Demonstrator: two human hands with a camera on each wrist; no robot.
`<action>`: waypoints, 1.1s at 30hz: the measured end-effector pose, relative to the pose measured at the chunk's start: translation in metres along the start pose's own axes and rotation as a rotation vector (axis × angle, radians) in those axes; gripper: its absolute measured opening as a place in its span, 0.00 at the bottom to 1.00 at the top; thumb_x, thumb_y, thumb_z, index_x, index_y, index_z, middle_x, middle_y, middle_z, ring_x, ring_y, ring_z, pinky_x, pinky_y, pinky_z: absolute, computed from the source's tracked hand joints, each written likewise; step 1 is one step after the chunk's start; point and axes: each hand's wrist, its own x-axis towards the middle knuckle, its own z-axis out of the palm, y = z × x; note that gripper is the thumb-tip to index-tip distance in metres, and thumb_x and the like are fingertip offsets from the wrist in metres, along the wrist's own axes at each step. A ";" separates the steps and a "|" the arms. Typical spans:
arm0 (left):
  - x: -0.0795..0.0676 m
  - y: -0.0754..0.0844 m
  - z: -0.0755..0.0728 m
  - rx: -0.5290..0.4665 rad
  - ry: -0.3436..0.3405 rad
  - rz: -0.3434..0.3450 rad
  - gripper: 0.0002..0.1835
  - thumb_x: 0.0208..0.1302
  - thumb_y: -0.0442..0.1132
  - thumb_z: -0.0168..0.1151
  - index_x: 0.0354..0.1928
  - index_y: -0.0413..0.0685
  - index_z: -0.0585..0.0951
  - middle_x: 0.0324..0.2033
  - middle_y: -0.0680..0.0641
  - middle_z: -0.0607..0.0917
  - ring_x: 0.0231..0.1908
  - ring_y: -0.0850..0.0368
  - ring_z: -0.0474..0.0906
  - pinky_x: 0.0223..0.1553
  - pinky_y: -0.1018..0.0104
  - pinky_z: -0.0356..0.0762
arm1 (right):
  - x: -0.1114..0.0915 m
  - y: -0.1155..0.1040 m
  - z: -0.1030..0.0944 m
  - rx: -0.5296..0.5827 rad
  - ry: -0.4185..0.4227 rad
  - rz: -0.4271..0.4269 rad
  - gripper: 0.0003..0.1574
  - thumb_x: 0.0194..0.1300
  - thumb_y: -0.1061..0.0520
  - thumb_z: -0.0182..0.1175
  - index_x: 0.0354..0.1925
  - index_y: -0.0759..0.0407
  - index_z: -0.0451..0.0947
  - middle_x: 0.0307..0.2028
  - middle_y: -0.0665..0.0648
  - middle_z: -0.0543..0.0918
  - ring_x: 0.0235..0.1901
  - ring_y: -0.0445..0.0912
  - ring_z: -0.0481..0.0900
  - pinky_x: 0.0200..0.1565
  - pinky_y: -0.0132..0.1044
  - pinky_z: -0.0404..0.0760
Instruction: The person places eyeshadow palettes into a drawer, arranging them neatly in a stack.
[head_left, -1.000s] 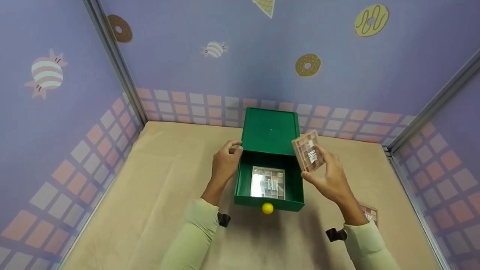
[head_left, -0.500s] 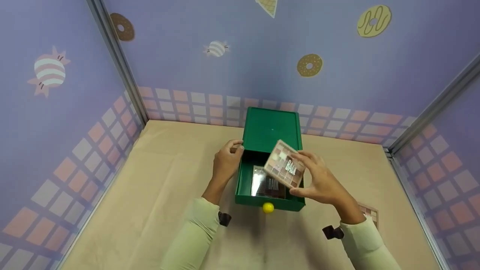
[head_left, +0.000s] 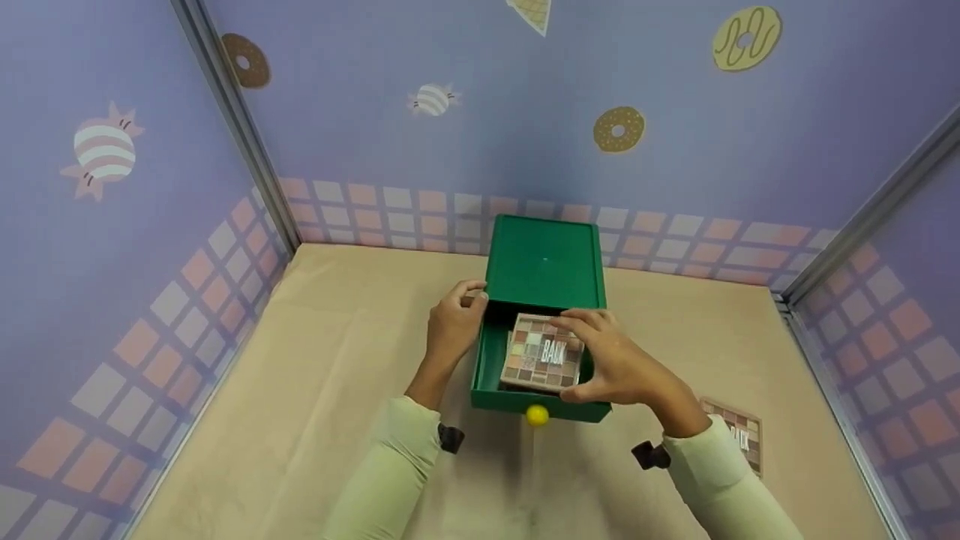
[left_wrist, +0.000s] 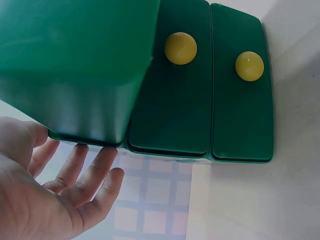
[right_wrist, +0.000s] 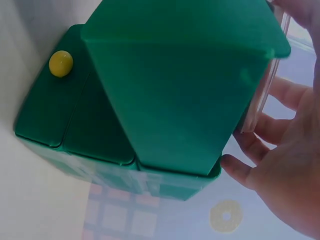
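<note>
A green drawer cabinet (head_left: 545,259) stands against the back wall, its top drawer (head_left: 540,405) pulled out toward me. My right hand (head_left: 619,360) holds an eyeshadow palette (head_left: 541,358) by its right side, thumb at the near corner and fingers at the far edge. The palette, marked "BACK", lies nearly level over the drawer. It covers most of another palette (head_left: 509,352) inside. Beside the cabinet's left side is my left hand (head_left: 454,322). In the left wrist view, that hand's loosely extended fingertips (left_wrist: 107,154) touch the cabinet's side edge.
Partly under the right sleeve, a further palette (head_left: 742,435) lies on the beige table cloth (head_left: 360,352). Below the top drawer, two closed drawers with yellow knobs (left_wrist: 249,66) show in the left wrist view. Patterned walls (head_left: 465,150) enclose the back and sides.
My right hand has moved left with the palette, from beside the cabinet to over the open drawer, and turned it flatter. The left hand has stayed at the cabinet's side.
</note>
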 end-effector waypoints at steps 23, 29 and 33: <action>0.001 0.000 0.001 -0.010 0.009 0.000 0.17 0.74 0.49 0.55 0.60 0.59 0.83 0.48 0.50 0.90 0.47 0.51 0.86 0.49 0.48 0.81 | -0.007 0.007 0.001 0.070 0.022 0.031 0.53 0.60 0.46 0.74 0.77 0.50 0.61 0.80 0.60 0.53 0.77 0.64 0.53 0.68 0.69 0.64; 0.001 -0.001 0.002 -0.016 0.007 -0.013 0.18 0.74 0.49 0.55 0.60 0.59 0.83 0.47 0.50 0.90 0.47 0.51 0.86 0.50 0.48 0.81 | -0.015 0.015 -0.001 0.065 0.140 0.144 0.49 0.64 0.47 0.71 0.76 0.53 0.63 0.79 0.63 0.55 0.76 0.67 0.53 0.67 0.73 0.61; 0.001 -0.002 0.001 -0.014 -0.009 -0.024 0.18 0.74 0.52 0.55 0.61 0.60 0.82 0.47 0.50 0.90 0.46 0.51 0.86 0.48 0.49 0.81 | -0.022 0.024 -0.003 0.043 0.206 0.242 0.48 0.66 0.48 0.69 0.76 0.58 0.61 0.77 0.67 0.56 0.75 0.69 0.52 0.67 0.74 0.59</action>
